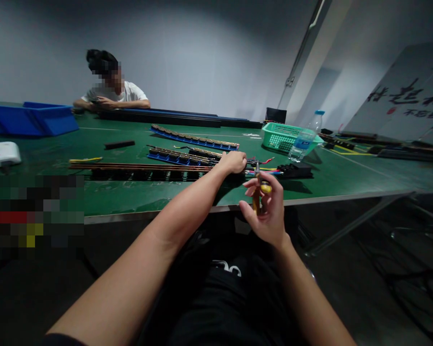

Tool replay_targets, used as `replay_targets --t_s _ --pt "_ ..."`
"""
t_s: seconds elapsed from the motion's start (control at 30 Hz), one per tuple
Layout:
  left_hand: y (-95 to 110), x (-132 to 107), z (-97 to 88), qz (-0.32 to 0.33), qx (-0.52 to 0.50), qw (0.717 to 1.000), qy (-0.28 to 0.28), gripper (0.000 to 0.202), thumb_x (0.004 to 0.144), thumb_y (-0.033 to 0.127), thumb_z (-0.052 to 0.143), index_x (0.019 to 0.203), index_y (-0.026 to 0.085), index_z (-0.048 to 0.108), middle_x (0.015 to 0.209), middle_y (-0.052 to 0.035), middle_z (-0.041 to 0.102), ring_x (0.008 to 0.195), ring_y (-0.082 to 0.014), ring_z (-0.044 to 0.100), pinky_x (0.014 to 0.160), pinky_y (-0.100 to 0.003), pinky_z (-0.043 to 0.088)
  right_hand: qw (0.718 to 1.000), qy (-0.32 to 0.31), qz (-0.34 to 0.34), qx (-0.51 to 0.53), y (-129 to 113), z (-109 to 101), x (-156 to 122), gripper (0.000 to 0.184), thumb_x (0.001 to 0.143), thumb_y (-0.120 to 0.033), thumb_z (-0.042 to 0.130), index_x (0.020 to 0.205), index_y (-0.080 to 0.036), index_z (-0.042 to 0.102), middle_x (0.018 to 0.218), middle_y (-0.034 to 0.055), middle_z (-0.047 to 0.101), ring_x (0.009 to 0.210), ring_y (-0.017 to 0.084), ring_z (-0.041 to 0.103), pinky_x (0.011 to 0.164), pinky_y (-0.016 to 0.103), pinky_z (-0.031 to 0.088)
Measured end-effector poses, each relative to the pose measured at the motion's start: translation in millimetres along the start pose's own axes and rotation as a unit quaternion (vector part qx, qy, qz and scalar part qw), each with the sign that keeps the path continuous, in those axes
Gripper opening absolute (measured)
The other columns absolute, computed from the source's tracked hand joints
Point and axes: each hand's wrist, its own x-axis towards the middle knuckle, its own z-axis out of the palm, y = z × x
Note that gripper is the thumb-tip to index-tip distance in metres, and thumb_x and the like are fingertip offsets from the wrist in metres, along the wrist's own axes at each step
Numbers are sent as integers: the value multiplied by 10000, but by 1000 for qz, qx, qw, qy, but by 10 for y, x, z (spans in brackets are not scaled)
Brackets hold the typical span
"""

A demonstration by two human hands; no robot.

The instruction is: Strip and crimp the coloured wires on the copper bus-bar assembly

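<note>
My right hand [270, 211] is wrapped loosely around a small pair of pliers [257, 197] with yellow handles, jaws pointing up, just over the table's front edge. At the right part of a long black strip with copper-coloured rails [147, 167], my left hand [234, 162] is closed, knuckles up. What its fingers pinch is hidden beneath it. Coloured wires [265, 169] run right from there to a black block [296, 170]. Behind the left hand lie a blue-edged strip [180, 157] and a second blue-edged strip [195, 138].
The green table [122, 204] also bears a blue bin [39, 120], a white device [2, 154], a short black bar [120, 144], a green basket [279, 137] and a water bottle [305, 142]. Across it sits a person in a white shirt [132, 94], behind long black bars [166, 117].
</note>
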Motion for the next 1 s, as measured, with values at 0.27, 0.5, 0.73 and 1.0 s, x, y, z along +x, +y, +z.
replay_targets --t_s 0.27,0.5,0.73,1.0 --pt "-98 29 -266 -100 -35 987 123 353 982 257 427 1272 241 627 1330 -92 653 1234 -273 573 1040 -436 414 995 42 25 82 180 -80 688 706 779 -355 718 1414 -352 409 1078 44 631 774 172 566 767 368 531" --pt "-516 27 -285 -169 -14 984 49 425 948 369 441 1282 193 636 1360 -157 626 1272 -355 534 1060 -553 383 966 169 110 161 670 -101 1131 666 692 -336 740 1310 -334 492 814 -57 546 556 78 423 496 213 377" --pt "-580 29 -109 -158 20 987 -19 424 957 374 374 1218 190 653 1339 -156 643 1254 -328 561 1088 -564 352 952 232 111 165 560 -144 964 495 790 -425 657 1256 -297 548 760 -55 544 473 64 359 432 211 293" --pt "-660 76 -183 -144 -14 989 -34 395 983 313 351 1139 195 695 1290 -114 679 1216 -308 595 1090 -521 373 953 175 112 219 223 -164 797 422 854 -455 602 1254 -321 579 785 -41 557 466 68 395 427 221 330"
